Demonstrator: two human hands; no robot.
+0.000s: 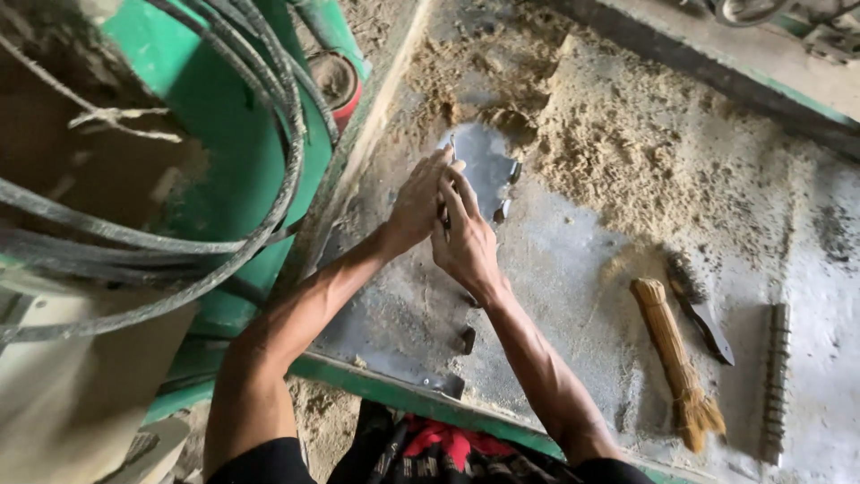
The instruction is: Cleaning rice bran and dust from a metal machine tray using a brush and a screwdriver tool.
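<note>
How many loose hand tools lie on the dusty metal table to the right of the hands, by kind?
Straw hand broom: 1
Dark-bristled brush: 1
Ridged metal bar, perhaps a file or rasp: 1
Total: 3

Both the left hand and the right hand are at the metal plate, apart from these tools.

Both bare arms stretched forward; left hand [419, 202] and right hand [466, 237] pressed together, fingers curled.
</note>
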